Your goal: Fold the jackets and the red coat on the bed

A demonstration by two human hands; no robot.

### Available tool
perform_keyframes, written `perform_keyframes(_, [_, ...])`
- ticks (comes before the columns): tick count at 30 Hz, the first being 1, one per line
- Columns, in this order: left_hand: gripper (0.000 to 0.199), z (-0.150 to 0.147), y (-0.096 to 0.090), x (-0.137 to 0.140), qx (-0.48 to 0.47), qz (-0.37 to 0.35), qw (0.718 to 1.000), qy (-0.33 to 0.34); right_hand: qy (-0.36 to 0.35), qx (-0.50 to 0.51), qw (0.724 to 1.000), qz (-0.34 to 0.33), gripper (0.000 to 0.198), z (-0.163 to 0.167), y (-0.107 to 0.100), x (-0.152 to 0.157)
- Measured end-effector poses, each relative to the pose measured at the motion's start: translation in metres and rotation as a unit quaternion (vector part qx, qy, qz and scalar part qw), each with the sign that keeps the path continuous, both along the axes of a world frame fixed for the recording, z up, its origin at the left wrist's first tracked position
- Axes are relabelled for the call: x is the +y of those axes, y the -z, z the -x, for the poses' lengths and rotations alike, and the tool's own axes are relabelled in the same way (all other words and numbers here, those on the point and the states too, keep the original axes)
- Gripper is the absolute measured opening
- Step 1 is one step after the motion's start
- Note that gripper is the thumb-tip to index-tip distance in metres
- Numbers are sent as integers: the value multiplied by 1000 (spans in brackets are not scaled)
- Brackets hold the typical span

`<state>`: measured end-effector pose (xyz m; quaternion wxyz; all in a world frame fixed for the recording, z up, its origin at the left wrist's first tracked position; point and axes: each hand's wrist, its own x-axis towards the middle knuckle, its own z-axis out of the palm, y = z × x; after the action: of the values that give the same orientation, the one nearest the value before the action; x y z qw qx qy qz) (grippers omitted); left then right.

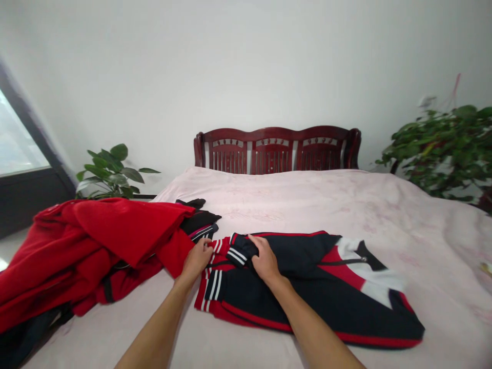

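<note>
A navy, red and white zip-up jacket (307, 292) lies front up on the bed, its collar to the right and its striped hem to the left. My left hand (197, 260) is closed on the red-and-white hem. Fingers bent, my right hand (264, 258) grips a navy sleeve near its white-striped cuff (237, 253), which rests over the jacket's lower front. The far sleeve edge runs along the jacket's side, and the near sleeve lies along the front side. My fingertips are partly hidden by the cloth.
A heap of red clothing (115, 241) with dark garments (200, 220) under it lies close on the left. Pink sheeting (300, 200) covers the bed up to a dark red wooden headboard (272, 151). Leafy plants stand at the left (111, 171) and right (446, 148).
</note>
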<state>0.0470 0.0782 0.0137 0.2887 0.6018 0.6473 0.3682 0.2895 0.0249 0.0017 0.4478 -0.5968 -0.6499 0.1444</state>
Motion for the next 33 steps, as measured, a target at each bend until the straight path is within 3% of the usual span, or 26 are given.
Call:
perform_keyframes(4, [30, -1, -7, 4, 15, 27, 1000, -2, -79, -120, 990, -8, 61, 11, -8, -9])
perform_keyframes(6, [29, -4, -11, 10, 4, 43, 999, 6, -74, -69, 995, 3, 45, 13, -6, -7])
perform_keyframes(8, [30, -8, -16, 16, -23, 54, 998, 18, -29, 47, 998, 23, 32, 9, -4, 0])
perform_keyframes(10, [30, -12, -22, 21, -67, 57, 995, 38, 27, 140, 989, 38, 40, 2, -4, 8])
perform_keyframes(13, [30, -18, -29, 24, -135, 55, 987, 70, 69, 153, 983, 69, 53, -5, -12, 16])
perform_keyframes(16, [29, -22, -32, 22, -174, 51, 980, 87, 12, 81, 992, 91, 44, 8, -25, 14])
perform_keyframes(20, [25, -24, -36, 11, -217, 64, 968, 112, -55, -120, 988, 78, 80, 47, -38, 7])
perform_keyframes(21, [24, -23, -37, 8, -227, 69, 964, 119, -47, -151, 984, 81, 80, 56, -40, 7])
perform_keyframes(23, [25, -18, -38, 2, -242, 75, 959, 127, -29, -170, 981, 88, 63, 65, -39, 11])
perform_keyframes(25, [32, -10, -36, -3, -253, 69, 959, 112, -7, -123, 989, 85, 44, 65, -36, 18])
perform_keyframes(28, [37, 2, -30, -9, -259, 39, 963, 63, 12, 68, 996, 49, 32, 52, -29, 29])
perform_keyframes(30, [36, 6, -25, -13, -259, 32, 964, 49, 1, 188, 982, 19, 29, 40, -27, 33])
perform_keyframes(33, [37, -1, -25, -21, -270, 58, 957, 82, -36, 335, 941, 9, 31, 24, -30, 32])
